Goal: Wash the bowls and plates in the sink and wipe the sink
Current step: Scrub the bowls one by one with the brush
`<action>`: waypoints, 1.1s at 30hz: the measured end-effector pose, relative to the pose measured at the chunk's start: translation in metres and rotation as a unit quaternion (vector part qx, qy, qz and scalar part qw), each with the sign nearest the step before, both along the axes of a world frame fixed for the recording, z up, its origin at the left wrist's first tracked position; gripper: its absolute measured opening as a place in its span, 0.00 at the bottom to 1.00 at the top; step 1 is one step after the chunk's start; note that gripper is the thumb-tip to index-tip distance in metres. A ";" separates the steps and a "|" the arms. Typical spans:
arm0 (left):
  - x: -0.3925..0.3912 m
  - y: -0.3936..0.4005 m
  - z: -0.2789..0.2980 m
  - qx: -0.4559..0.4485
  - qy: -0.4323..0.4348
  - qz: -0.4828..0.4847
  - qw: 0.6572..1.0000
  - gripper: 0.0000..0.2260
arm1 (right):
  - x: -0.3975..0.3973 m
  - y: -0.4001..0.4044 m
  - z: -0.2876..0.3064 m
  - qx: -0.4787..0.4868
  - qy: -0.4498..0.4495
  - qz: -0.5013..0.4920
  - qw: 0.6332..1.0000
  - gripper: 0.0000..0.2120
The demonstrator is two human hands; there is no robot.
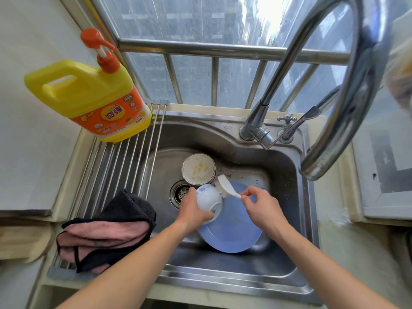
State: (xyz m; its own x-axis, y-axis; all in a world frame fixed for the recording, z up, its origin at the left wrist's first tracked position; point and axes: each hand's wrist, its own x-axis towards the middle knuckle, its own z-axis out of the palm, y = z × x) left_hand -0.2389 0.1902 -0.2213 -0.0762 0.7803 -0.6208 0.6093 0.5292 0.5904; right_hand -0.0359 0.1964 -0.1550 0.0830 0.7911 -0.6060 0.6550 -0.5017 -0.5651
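My left hand grips the white bowl over the blue plate, just right of the drain; right-hand fingers pinch the spoon. Wet glaze could slip and chip the dirty bowl behind.

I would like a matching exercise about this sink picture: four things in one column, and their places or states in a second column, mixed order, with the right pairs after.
Things:
1. small white bowl
2. white spoon
3. blue plate
4. detergent bottle

Places or states:
A. stands on the drying rack beside the sink
B. lies in the sink basin under both hands
C. gripped by the left hand
D. pinched at its handle by the right hand

Pairs: 1-C, 2-D, 3-B, 4-A
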 end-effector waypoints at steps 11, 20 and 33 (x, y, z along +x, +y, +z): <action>-0.004 -0.004 0.004 -0.001 -0.017 0.009 1.000 0.24 | -0.001 -0.006 0.005 -0.039 0.103 -0.038 0.993 0.08; -0.006 -0.006 0.002 -0.005 -0.034 0.020 0.999 0.24 | -0.001 -0.007 0.006 -0.060 0.136 -0.036 0.988 0.08; -0.001 0.003 -0.001 -0.076 0.119 -0.039 0.989 0.37 | 0.015 -0.018 -0.009 -0.043 0.068 -0.044 0.996 0.08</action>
